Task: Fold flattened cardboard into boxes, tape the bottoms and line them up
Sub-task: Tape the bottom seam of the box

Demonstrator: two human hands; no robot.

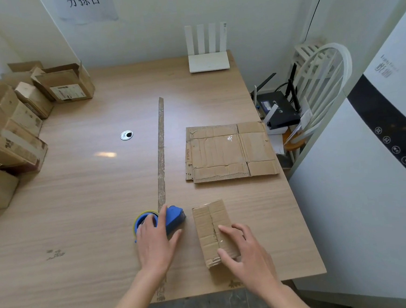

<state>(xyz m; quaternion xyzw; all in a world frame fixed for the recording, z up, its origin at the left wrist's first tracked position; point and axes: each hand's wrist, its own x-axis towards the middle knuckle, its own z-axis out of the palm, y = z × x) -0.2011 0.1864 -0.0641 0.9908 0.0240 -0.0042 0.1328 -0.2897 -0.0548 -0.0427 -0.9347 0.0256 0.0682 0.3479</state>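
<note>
My left hand (155, 240) rests on the blue tape dispenser (170, 219), fingers relaxed; my right hand (243, 250) curls round the small box (210, 223) at lower centre. The box looks light, creased and easily crushed, so I judge holding its side walls best.

Both forearms coming up from the bottom edge, bare, angled slightly inward. Left hand (155, 240) palm down, fingers spread and curled a bit, thumb stuck out to the right, in a loose grip over something. Right hand (244, 250) also palm down, a bit nearer, fingers bent with the tips pressing down, thumb tucked against the near side. Wrists pretty much straight, hands near each other but not touching.
</note>
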